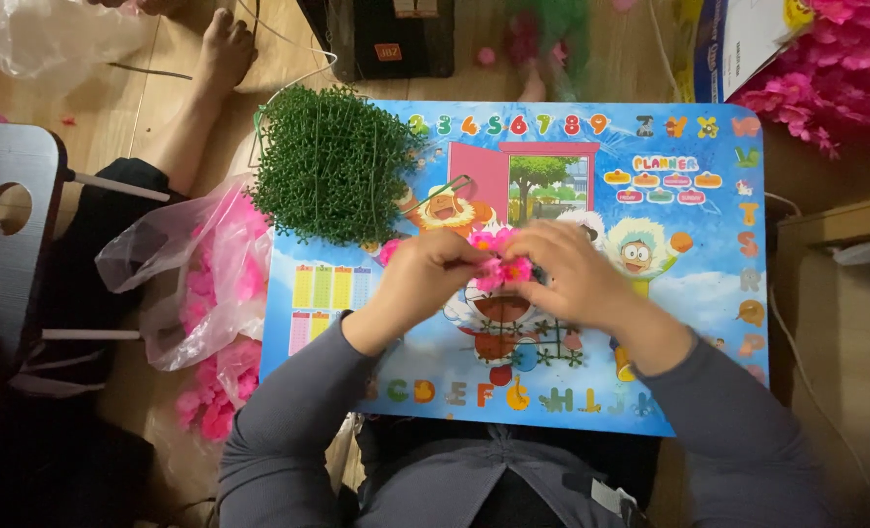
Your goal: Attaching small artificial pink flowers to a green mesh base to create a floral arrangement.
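My left hand (423,277) and my right hand (570,272) meet over the middle of a small blue children's table (709,293) with cartoon pictures. Both pinch a small pink artificial flower (501,264) between their fingertips. A few more pink petals show just above the fingers. A green plastic grass mat (332,176) on a wire grid lies at the table's far left corner, a hand's width from my left hand. Grey sleeves cover both my forearms.
A clear plastic bag of pink flowers (215,293) sits on the floor left of the table. Another person's bare foot (222,54) and dark-clad leg lie at the upper left. A heap of pink flowers (846,68) fills the upper right corner. A black box (386,39) stands beyond the table.
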